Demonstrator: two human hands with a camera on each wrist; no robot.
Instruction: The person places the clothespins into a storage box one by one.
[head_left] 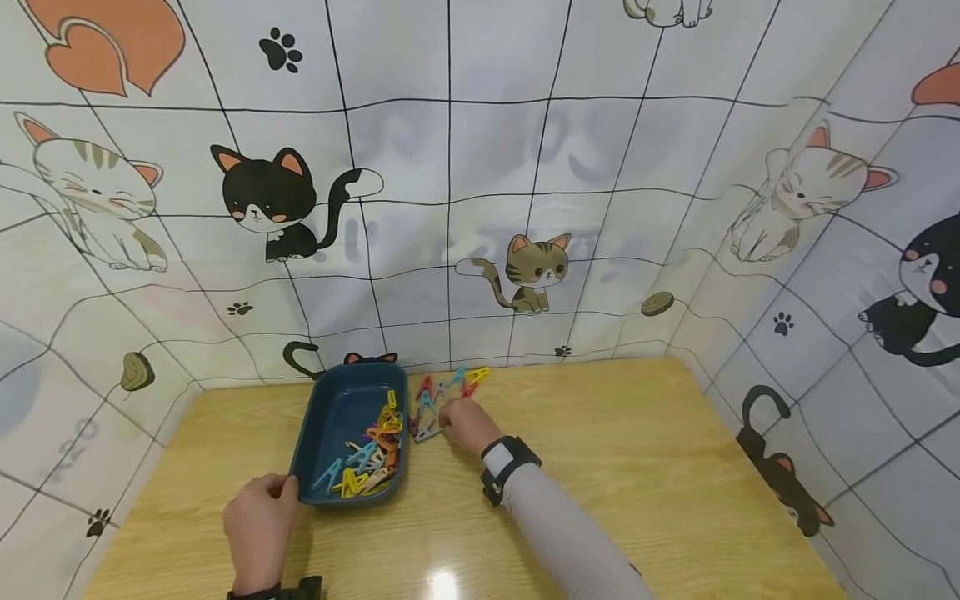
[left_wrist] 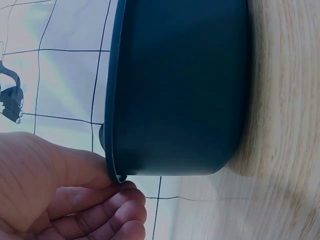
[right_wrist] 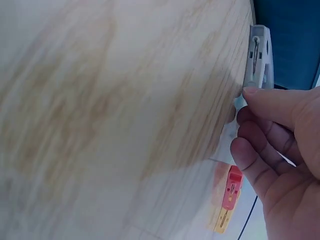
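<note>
My left hand (head_left: pixel 258 521) pinches the near left corner of a dark blue plastic tub (head_left: pixel 300 458) by its rim. In the left wrist view, thumb and fingers meet at the lip of the tub (left_wrist: pixel 180 90). To the right of the tub, my right hand (head_left: pixel 468 425) pinches one end of a grey clothespin (head_left: pixel 427 432) low over the table. The right wrist view shows this clothespin (right_wrist: pixel 256 60) between thumb and fingertips, close to the tub wall. Colourful clothespins (head_left: pixel 362 457) lie heaped in the tub's right and near part.
Beyond my right hand, several clothespins lie on the table, among them a blue one (head_left: pixel 426 404) and a yellow one (head_left: pixel 477 373). The wooden table (head_left: pixel 600 467) meets a cat-patterned cloth backdrop (head_left: pixel 480 233) behind and at the sides.
</note>
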